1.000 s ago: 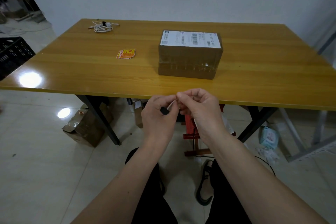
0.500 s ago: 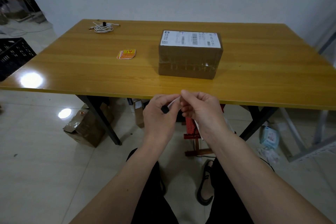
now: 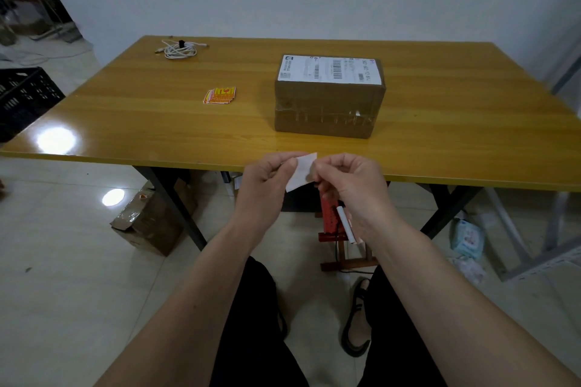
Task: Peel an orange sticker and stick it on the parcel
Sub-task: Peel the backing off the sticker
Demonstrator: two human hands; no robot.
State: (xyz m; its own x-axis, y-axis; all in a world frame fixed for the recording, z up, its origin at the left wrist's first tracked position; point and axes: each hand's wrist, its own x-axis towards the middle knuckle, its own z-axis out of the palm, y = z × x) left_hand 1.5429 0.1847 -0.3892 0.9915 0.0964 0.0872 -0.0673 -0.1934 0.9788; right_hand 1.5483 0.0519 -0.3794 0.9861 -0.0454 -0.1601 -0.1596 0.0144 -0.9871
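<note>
Head view: sticker between both hands' fingers.

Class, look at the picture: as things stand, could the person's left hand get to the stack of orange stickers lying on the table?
Probably yes, but not at once. Nothing stands between the left hand and the stack of orange stickers on the table; the parcel sits off to the right. The hand is busy pinching a white sheet, though.

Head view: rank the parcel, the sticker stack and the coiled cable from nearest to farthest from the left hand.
1. Parcel, ahead and slightly right of the left hand.
2. Sticker stack, ahead-left; close to the parcel's rank.
3. Coiled cable, far left corner.
</note>
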